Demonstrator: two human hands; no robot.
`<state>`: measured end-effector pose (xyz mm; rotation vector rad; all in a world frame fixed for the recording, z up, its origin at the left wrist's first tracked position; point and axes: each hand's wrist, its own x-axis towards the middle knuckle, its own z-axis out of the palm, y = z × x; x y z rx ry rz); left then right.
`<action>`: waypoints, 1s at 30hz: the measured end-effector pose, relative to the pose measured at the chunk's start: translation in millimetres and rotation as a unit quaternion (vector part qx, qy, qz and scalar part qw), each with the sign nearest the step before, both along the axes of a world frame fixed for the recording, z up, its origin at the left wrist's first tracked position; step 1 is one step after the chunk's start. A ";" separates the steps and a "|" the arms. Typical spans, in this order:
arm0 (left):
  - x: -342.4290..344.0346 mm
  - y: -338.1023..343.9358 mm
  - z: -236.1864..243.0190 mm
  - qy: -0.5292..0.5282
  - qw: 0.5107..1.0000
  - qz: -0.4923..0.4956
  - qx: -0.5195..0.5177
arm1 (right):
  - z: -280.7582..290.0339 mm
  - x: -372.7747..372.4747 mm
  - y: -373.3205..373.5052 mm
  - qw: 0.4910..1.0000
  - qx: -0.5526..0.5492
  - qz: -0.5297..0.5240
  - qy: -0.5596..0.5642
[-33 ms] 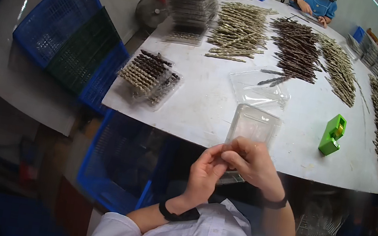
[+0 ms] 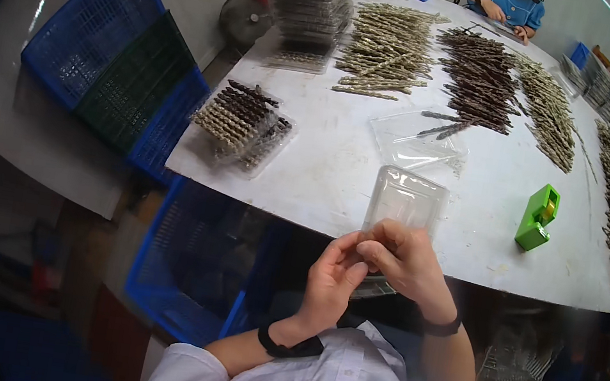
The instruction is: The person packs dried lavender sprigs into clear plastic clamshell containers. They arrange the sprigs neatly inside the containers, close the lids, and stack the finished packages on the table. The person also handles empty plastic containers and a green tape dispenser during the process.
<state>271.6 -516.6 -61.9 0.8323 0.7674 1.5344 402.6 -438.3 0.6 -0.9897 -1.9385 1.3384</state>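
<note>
The fingertips of the left hand (image 2: 332, 280) and the right hand (image 2: 403, 262) meet at the near edge of a clear plastic clamshell tray (image 2: 406, 199), pinched together on its rim — whether anything smaller sits between them cannot be told. The tray lies at the front edge of the white table (image 2: 324, 170), partly overhanging it. Just beyond lies a second, open clear tray (image 2: 417, 139). To the right stands a green tape dispenser (image 2: 537, 217); to the left, a filled tray of twisted sticks (image 2: 240, 121). Farther back lie heaps of pale sticks (image 2: 386, 51) and dark sticks (image 2: 479, 79) — another person (image 2: 507, 1) sits at the far end.
</note>
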 end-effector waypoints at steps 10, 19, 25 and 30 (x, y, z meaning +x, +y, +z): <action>-4.8 3.0 -1.3 -0.047 0.999 0.015 -0.022 | -27.0 -9.2 -4.3 0.987 -0.112 -0.014 0.118; -19.2 13.1 -14.2 -0.116 0.989 0.049 -0.073 | 4.6 30.8 -25.0 0.966 0.031 -0.186 0.178; -34.0 7.4 -12.2 -0.125 0.987 0.062 -0.076 | 57.5 76.0 8.9 0.916 0.282 -0.279 -0.060; -20.6 2.7 -1.2 -0.094 0.994 0.037 -0.052 | 9.1 80.0 59.8 0.808 0.410 -0.299 -0.299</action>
